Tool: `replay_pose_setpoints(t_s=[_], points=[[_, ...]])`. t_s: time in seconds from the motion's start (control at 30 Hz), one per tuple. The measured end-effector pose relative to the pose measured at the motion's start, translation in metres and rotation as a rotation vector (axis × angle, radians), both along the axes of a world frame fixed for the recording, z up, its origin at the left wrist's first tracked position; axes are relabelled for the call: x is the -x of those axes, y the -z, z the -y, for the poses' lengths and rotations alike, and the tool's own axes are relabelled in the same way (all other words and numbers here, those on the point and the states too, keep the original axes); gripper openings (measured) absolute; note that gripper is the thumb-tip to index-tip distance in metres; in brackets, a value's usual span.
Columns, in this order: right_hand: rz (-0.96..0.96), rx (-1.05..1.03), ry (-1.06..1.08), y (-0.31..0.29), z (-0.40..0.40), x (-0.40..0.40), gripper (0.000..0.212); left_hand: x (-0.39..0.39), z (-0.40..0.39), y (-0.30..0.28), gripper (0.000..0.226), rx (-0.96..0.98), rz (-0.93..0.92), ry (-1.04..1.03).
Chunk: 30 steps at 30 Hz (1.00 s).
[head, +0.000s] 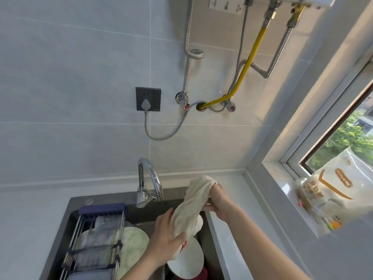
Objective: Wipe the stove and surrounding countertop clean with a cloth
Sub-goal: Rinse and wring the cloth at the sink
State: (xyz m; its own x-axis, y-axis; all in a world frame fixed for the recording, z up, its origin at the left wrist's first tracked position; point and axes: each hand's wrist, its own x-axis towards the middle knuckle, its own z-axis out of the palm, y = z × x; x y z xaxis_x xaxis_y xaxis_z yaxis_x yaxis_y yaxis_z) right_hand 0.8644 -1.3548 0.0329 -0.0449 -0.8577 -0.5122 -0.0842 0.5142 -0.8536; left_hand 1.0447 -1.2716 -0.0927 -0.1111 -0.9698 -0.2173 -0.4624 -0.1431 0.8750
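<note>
Grey tiled wall across most of the view, with a window at right and bagged goods on its sill. Hoses down the wall – a yellow hose among corrugated metal ones – beside a dark socket with a plug in it.

Dark sink set in a pale countertop, chrome faucet arched over the back edge. Inside the sink: a metal drying rack spanning the left part with something grey lying on it, a pale green plate leaning under and beside it, a white plate at right, something red beneath that, hard to tell what.

Over the sink, cream cloth stretched diagonally between both hands, twisted into a roll. Right hand higher and farther back, wrist bent, fingers curled tight round the cloth's upper end, bunched fabric sticking out above the fist. Left hand lower and nearer, palm under the lower end, fingers and thumb wrapped round it – gripping. Both forearms in from the bottom edge, right one crossing the countertop edge. Stove out of view.
</note>
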Motion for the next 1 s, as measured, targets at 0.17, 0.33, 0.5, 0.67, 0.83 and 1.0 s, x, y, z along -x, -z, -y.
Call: replay_pose_setpoints(t_s=[0.17,0.33,0.5,0.67,0.83,1.0], points=[[0.204,-0.062,0.127,0.007,-0.013,-0.012,0.032,0.027,0.017,0.011,0.128,-0.019,-0.112,0.023],[0.393,-0.133,0.283,0.016,-0.022,-0.020,0.038,0.035,0.032,0.022,0.066,0.048,0.049,-0.195],[0.418,-0.144,0.291,0.008,-0.023,-0.003,0.039,0.019,0.051,0.037,0.051,0.084,0.264,-0.033],[0.456,-0.089,0.333,0.000,-0.015,0.012,0.038,0.005,0.057,0.032,0.031,-0.054,-0.042,0.001],[0.474,-0.096,0.462,0.009,-0.005,0.015,0.037,-0.007,0.063,0.031,0.037,-0.129,0.061,0.091],[0.500,-0.103,0.520,0.033,-0.011,0.012,0.040,-0.016,0.063,0.039,0.009,-0.282,0.146,0.231]])
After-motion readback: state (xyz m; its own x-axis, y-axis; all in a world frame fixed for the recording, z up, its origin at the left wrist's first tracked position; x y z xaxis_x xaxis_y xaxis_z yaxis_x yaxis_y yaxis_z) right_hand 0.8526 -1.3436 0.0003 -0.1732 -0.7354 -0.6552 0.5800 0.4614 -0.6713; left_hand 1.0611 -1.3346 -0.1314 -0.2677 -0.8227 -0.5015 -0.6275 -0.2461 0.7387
